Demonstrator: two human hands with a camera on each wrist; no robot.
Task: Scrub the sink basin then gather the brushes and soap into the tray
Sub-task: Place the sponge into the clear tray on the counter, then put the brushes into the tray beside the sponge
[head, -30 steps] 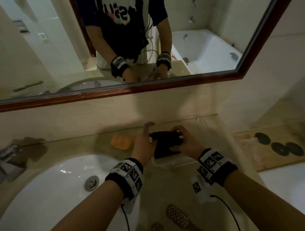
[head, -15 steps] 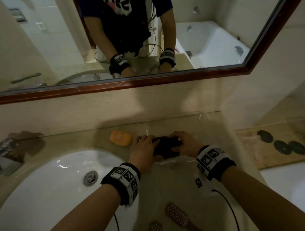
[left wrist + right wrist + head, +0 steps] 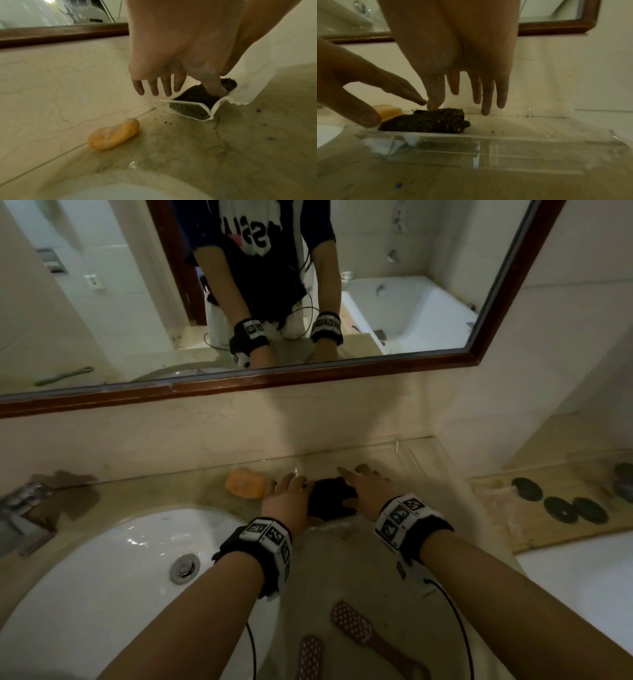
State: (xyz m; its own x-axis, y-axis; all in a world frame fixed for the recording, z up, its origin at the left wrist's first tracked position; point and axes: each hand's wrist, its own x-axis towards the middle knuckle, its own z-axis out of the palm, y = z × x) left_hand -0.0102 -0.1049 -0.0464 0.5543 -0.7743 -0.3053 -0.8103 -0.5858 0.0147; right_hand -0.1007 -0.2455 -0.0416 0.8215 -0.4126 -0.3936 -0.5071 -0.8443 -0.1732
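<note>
A dark scrub pad (image 3: pixel 330 501) lies in the left end of a clear plastic tray (image 3: pixel 342 527) on the counter by the back wall. My left hand (image 3: pixel 286 498) is at its left side with fingers straight; in the left wrist view the thumb presses down on the pad (image 3: pixel 193 97) inside the tray (image 3: pixel 212 112). My right hand (image 3: pixel 368 491) hovers at its right side, fingers spread and straight above the pad (image 3: pixel 428 121). An orange soap bar (image 3: pixel 245 484) lies on the counter just left of the tray. Two brown brushes (image 3: pixel 359 628) lie near the front edge.
The white sink basin (image 3: pixel 102 577) with its metal drain (image 3: pixel 185 568) fills the lower left. A chrome faucet (image 3: pixel 20 508) stands at the far left. A framed mirror (image 3: pixel 308 374) hangs above the back wall. The counter ends at the right, above a wooden ledge (image 3: pixel 548 508).
Both hands lowered the dark pad, which they held above the counter, into the tray. Their fingers have since straightened and let go of it.
</note>
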